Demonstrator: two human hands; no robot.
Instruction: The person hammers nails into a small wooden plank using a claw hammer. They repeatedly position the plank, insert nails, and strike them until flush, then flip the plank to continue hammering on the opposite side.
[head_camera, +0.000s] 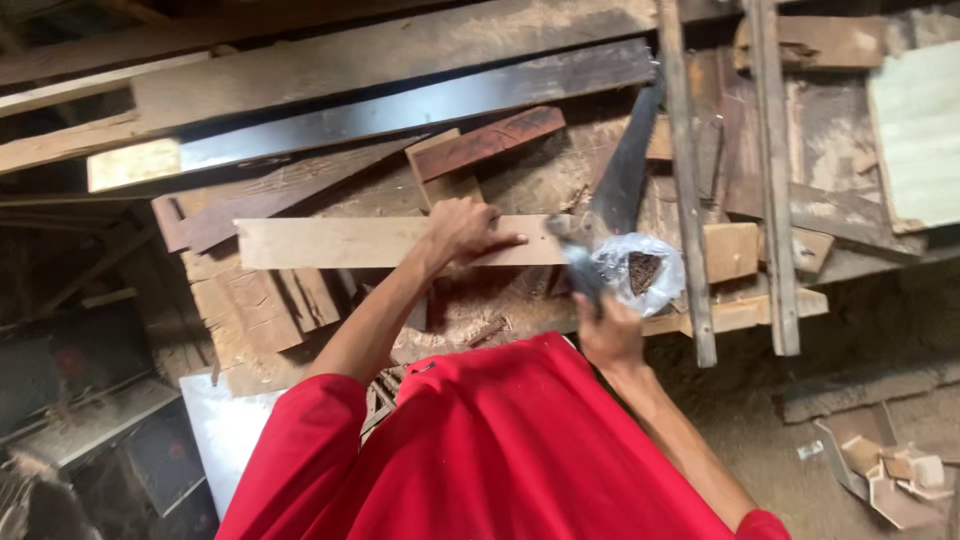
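cluttered workbench (300, 310): left hand (465, 228) flat on plank (340, 243), right hand (608, 330) gripping hammer (575, 255).

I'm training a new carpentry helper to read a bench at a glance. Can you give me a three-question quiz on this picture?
1. True or false: the left hand rests flat on the pale plank.
2. What does the right hand grip? A) hammer B) paintbrush C) drill
3. What lies just beyond the clear plastic bag, blade pointing away from the person?

Key: 1 true. 2 A, the hammer. 3 the hand saw.
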